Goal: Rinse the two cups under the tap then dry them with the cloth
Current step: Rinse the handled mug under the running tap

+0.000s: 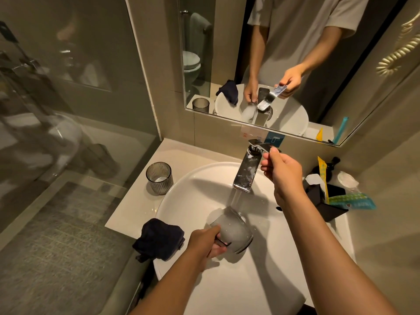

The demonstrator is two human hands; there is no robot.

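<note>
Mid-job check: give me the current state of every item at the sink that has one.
Tap: running.
Tap lever: pinched by right hand.
Cup in left hand: tilted under the stream, filling with foamy water.
Second cup: upright on the counter, untouched.
Dark cloth: crumpled on the basin's left rim, unused.

Mirror (295,53), black holder (327,208), glass partition (68,110)
</note>
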